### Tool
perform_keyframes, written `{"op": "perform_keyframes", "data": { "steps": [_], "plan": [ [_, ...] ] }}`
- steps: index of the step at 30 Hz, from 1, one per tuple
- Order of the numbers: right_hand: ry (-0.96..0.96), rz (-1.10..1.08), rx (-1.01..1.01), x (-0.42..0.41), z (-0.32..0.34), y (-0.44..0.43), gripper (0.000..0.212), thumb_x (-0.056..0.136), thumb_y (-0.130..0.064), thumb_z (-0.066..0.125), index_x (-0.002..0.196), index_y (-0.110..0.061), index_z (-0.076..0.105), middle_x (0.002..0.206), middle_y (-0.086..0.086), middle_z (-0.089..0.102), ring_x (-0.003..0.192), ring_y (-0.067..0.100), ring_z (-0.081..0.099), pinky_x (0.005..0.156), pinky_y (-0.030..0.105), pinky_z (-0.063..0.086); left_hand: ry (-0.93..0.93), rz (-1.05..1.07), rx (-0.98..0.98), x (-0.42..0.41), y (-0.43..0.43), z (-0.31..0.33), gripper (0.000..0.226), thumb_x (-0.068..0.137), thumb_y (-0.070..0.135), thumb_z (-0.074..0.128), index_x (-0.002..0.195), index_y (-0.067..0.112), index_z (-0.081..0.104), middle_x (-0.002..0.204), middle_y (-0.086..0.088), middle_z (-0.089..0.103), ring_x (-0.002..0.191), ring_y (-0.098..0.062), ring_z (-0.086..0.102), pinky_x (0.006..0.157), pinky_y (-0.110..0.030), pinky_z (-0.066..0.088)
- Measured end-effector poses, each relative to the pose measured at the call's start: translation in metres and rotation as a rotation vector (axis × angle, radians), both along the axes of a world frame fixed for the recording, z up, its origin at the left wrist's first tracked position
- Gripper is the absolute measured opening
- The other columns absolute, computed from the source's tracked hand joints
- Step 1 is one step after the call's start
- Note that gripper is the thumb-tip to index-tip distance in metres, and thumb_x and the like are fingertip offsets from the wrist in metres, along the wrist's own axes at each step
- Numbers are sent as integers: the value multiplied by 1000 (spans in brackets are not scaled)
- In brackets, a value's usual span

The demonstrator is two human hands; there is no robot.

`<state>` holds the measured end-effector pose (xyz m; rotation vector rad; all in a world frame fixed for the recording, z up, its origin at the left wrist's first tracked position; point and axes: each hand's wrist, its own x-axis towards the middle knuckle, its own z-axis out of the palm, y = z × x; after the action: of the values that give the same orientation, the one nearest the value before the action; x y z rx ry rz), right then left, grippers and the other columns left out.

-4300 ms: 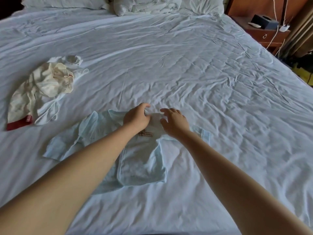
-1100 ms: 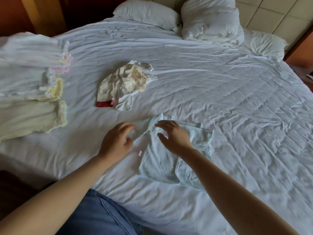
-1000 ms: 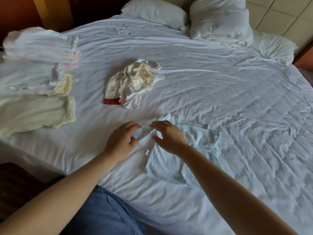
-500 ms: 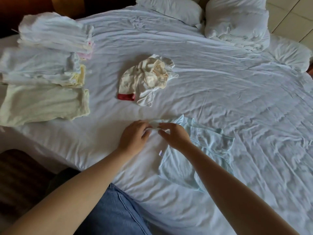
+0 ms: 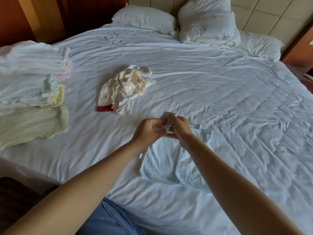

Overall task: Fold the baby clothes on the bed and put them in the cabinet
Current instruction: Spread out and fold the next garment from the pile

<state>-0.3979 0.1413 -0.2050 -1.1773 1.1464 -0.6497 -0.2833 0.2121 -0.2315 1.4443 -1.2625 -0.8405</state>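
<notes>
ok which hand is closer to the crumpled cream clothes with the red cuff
Left. The left hand is down-right of the cream clothes; the right hand is beside it, farther right. Both pinch the blue garment.

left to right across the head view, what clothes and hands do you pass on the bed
folded piles → crumpled cream garment with a red cuff → left hand → right hand. Both hands pinch part of the light blue baby top, which spreads beneath them, so it has no clear slot.

Pale blue shirt (image 5: 162, 165); cream garment (image 5: 122, 89), red cuff (image 5: 105, 108); white sheet (image 5: 220, 92).
</notes>
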Motion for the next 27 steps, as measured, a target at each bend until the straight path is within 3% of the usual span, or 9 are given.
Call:
{"op": "perform_keyframes", "data": {
  "steps": [3,6,9,12,15,18,21,24,27],
  "plan": [
    [28,-172,-33,-27,2,-17,14,91,-12,53,84,-13,66,81,10,67,70,22,67,57,33,60,-126,36,-10,-11,-11,-2,48,65,35,52,106,27,75,104,14,73,102,-1,64,92,-27,51],
    [109,-216,-89,-56,-6,-32,14,93,-8,51,93,-8,65,90,14,64,70,20,64,48,29,58,-320,146,24,-14,-22,-13,43,80,15,54,119,26,68,124,9,65,118,-11,57,103,-33,44],
    [237,-209,-171,-80,-20,-45,30,91,-7,53,118,-11,66,104,12,65,72,17,63,44,28,56,-606,31,195,-16,-31,-29,45,95,17,52,140,17,51,148,1,47,136,-17,42,109,-26,31],
    [377,-204,-264,-92,-38,-52,41,87,-14,57,128,-19,61,110,7,66,73,19,65,48,32,57,-816,-114,227,-19,-35,-47,46,101,26,43,145,13,43,156,-3,34,145,-17,28,114,-26,23],
    [539,-210,-394,-97,-49,-49,44,84,-23,58,128,-23,59,119,6,65,102,27,64,83,38,53,-981,-110,243,-20,-34,-55,56,95,42,28,142,20,49,150,0,44,138,-19,40,111,-31,32],
    [714,-228,-456,-105,-60,-45,43,87,-23,56,129,-29,55,117,2,66,109,25,61,84,32,44,-1045,-31,142,-22,-36,-59,63,87,49,21,114,20,70,116,-1,68,105,-30,62,88,-39,48],
    [760,-217,-552,-109,-65,-44,46,83,-20,56,129,-30,54,115,-2,63,111,22,56,83,32,41,-1130,35,51,-23,-47,-57,50,88,44,30,91,19,74,91,-1,69,90,-29,60,78,-38,46],
    [845,-156,-854,-112,-72,-45,42,82,-19,60,124,-23,62,119,0,62,115,23,52,95,36,38,-1138,15,-60,-24,-59,-55,37,87,34,40,92,17,72,93,-3,66,92,-30,61,76,-39,49],
    [837,61,-993,-110,-80,-43,44,86,-29,47,125,-19,65,127,1,64,125,23,53,106,36,33,-1083,-90,-64,-33,-63,-61,49,87,36,31,110,14,68,120,-7,64,114,-31,60,89,-42,51]
  ]
}}
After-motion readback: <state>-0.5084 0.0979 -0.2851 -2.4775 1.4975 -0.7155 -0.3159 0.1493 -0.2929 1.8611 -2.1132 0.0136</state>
